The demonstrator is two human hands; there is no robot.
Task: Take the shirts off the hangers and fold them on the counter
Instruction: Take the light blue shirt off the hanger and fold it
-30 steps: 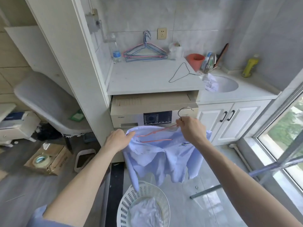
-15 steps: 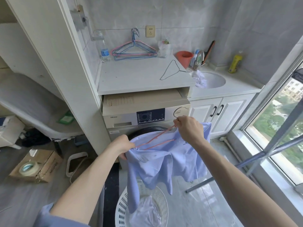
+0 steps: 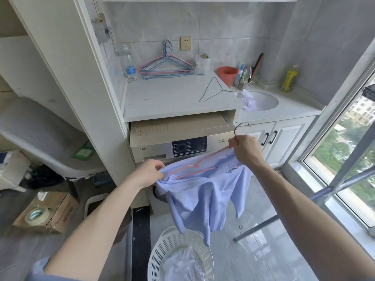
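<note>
- View from above, down along two bare forearms in a tiled laundry corner.
- Held up in the air, in front of a white front-loading washing machine (image 3: 162, 147): a light blue collared shirt (image 3: 200, 191) (small printed emblem on the chest, near the right hand), hung on a thin orange-pink wire hanger (image 3: 194, 166) with a bare metal hook.
- Pinched between the thumb and curled fingers of the left hand (image 3: 150, 172): the shirt's collar edge, at the hanger's left end.
- Gripped in the curled fingers of the right hand (image 3: 246, 150): the hanger's neck just below the hook, possibly with a fold of cloth too, though hard to tell from this angle.
- Loose below both hands: the shirt's body and sleeves, with the lowest tip above a white perforated plastic laundry basket (image 3: 162, 246) on the floor.
- Inside the basket: another pale, crumpled garment (image 3: 182, 264).
- Above the washing machine: a white stone-look counter (image 3: 172, 98).
- Flat on it, near the right edge: a single black wire hanger (image 3: 213, 90).
- Against the tiled wall at the back: a bundle of pink and blue wire hangers (image 3: 166, 67), with a clear plastic water bottle (image 3: 130, 66) just left of it.
- Right of the counter: a round white sink (image 3: 265, 100) with a crumpled pale cloth (image 3: 246, 99) over its rim.
- On the floor at far left: a brown cardboard box (image 3: 58, 211) with a roll of tape (image 3: 37, 214) on top.
</note>
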